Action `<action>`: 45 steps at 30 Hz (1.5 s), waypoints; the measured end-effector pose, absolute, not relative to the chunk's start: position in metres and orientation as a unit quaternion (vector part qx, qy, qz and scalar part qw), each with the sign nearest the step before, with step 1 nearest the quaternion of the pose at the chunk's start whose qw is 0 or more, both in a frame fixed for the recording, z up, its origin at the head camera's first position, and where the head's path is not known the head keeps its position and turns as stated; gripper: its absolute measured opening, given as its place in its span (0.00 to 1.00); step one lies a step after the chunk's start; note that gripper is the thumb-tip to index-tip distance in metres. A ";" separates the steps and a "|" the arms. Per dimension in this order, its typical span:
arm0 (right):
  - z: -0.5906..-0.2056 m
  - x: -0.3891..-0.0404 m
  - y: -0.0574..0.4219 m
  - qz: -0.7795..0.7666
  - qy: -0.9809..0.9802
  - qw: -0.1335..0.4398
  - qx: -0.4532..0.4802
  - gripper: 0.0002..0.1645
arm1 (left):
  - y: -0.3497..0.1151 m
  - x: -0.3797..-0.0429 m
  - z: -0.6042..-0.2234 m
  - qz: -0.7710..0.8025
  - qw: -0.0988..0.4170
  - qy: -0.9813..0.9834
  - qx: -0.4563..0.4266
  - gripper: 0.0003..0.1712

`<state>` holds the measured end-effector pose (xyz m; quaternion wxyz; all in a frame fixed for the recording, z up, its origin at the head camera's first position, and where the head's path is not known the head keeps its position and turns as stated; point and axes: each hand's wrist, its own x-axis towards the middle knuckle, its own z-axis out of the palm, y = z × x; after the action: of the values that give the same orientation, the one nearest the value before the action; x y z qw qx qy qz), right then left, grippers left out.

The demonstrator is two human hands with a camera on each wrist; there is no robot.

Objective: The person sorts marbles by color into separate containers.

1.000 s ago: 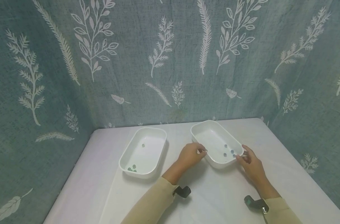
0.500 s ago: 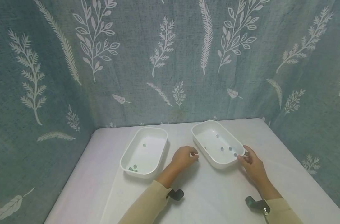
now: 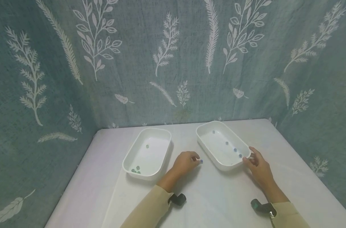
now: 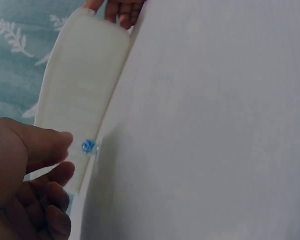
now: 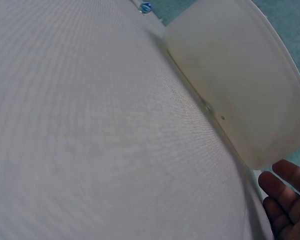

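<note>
A blue-and-white swirled glass marble (image 3: 201, 161) sits on the white cloth just past the fingertips of my left hand (image 3: 185, 164). In the left wrist view a small gap shows between that marble (image 4: 88, 146) and the thumb, and the thumb and forefinger stand apart with nothing between them. My right hand (image 3: 257, 166) grips the near right corner of the right white tray (image 3: 214, 147), thumb at the rim and fingers around the outer wall. Several bluish marbles (image 3: 227, 143) lie strung out along the inside of this tray.
Left of my left hand stands a second white tray (image 3: 153, 155) holding several greenish marbles (image 3: 138, 167). White cloth (image 3: 218, 199) covers the table. A blue-green leaf-patterned curtain (image 3: 139, 63) encloses its back and sides.
My left hand has come away from the right tray's rim, leftward and down to the cloth, and let go of the marble there. Marbles inside the right tray have rolled toward its far end.
</note>
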<state>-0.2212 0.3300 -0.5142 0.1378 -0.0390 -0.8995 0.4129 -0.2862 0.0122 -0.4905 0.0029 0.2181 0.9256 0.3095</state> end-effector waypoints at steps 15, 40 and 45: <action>-0.509 -0.220 0.327 0.411 -0.901 0.131 -0.048 0.44 | 0.024 -0.286 -0.490 0.301 0.020 0.931 0.207 0.10; -0.512 -0.222 0.329 0.414 -0.899 0.133 -0.046 0.43 | 0.029 -0.296 -0.490 0.262 0.042 0.936 0.230 0.08; -0.512 -0.221 0.329 0.414 -0.899 0.140 -0.041 0.43 | 0.027 -0.297 -0.489 0.274 0.042 0.934 0.226 0.08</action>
<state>-0.2212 0.3287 -0.5121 0.1398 -0.0410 -0.8986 0.4139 -0.2973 0.0269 -0.4895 0.0421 0.2261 0.9337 0.2744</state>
